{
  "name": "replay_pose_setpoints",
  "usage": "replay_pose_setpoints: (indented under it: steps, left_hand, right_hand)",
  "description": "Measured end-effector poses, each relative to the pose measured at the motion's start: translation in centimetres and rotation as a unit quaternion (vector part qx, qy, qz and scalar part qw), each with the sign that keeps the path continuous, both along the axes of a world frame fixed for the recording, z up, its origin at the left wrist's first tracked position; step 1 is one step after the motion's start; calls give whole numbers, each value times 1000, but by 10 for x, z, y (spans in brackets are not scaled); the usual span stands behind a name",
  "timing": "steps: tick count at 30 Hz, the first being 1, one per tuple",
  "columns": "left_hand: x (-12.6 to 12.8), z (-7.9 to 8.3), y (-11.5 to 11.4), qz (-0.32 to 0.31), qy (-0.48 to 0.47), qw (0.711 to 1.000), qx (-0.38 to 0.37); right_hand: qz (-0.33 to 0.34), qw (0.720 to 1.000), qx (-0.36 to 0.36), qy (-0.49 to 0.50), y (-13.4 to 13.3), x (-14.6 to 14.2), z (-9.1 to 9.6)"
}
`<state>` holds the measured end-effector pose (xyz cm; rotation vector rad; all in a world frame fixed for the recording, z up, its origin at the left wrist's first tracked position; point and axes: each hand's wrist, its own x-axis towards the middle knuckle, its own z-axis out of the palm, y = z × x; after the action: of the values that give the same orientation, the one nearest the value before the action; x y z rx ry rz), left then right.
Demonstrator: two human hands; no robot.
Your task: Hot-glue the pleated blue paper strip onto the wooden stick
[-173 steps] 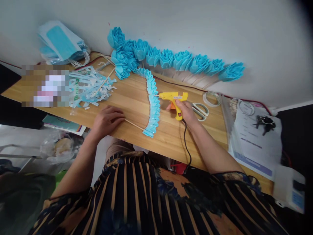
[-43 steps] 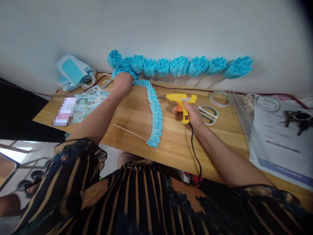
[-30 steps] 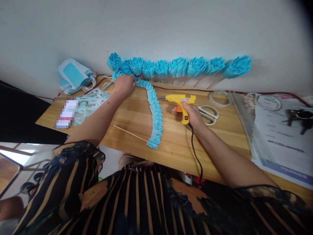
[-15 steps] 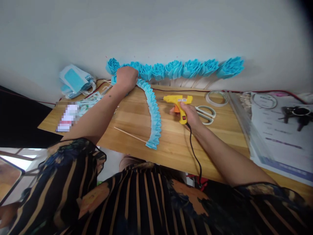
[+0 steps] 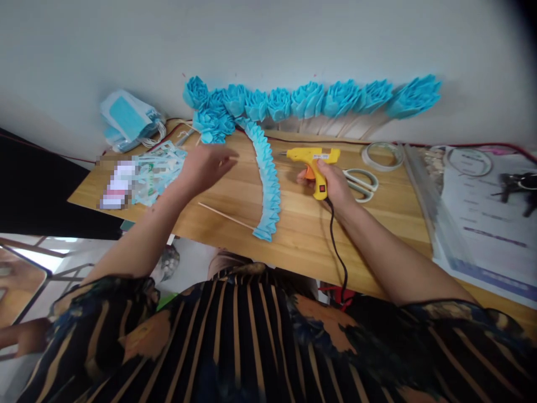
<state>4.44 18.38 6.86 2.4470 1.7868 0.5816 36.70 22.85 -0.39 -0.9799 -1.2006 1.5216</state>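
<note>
My right hand [image 5: 334, 182] is wrapped round the handle of a yellow hot glue gun [image 5: 314, 162], its nozzle pointing left. Bare of any object, my left hand [image 5: 210, 167] hovers over the table with its fingers apart, just in front of a cluster of blue flowers [image 5: 213, 124]. Between the hands a pleated blue strip [image 5: 267, 173] curves down the table. At the strip's near end lies a thin wooden stick [image 5: 224, 216], its tip touching or under the strip. A row of blue flowers [image 5: 308, 101] on sticks leans along the wall.
White-handled scissors [image 5: 363, 184] and a tape roll [image 5: 381, 157] lie right of the glue gun. Blue face masks [image 5: 131, 120] are piled at the back left, near mask scraps [image 5: 157, 170] and a blurred phone-like item [image 5: 119, 182]. The gun's black cord [image 5: 335, 240] hangs over the front edge.
My left hand has drawn back from the flowers toward me and opened, leaving the flower cluster in view. The right hand keeps its hold on the glue gun. The camera view has shifted slightly.
</note>
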Motion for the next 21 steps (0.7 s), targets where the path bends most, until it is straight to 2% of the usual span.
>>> replay_pose_setpoints:
  steps: [2, 4, 7, 10, 13, 21]
  left_hand:
    - [-2, -9, -40, -72, -8, 997, -36]
    - [-3, -22, -71, -118, -17, 992, -38]
    - [-3, -44, -94, -142, -33, 988, -45]
    - [-1, -62, -98, -134, -62, 988, -37]
    - [1, -73, -96, -120, -93, 988, -2]
    - [4, -81, -95, -96, -109, 989, 16]
  right_hand:
    - [-6, 1000, 0, 2, 0, -1, 1]
    - [-11, 1000, 0, -5, 1, -2, 1]
    - [-12, 1000, 6, -13, 1, -4, 1]
    - [-6, 1000, 14, -5, 1, -4, 1]
    - [7, 1000, 21, 12, 2, -3, -1]
    - [5, 1000, 19, 3, 2, -4, 0]
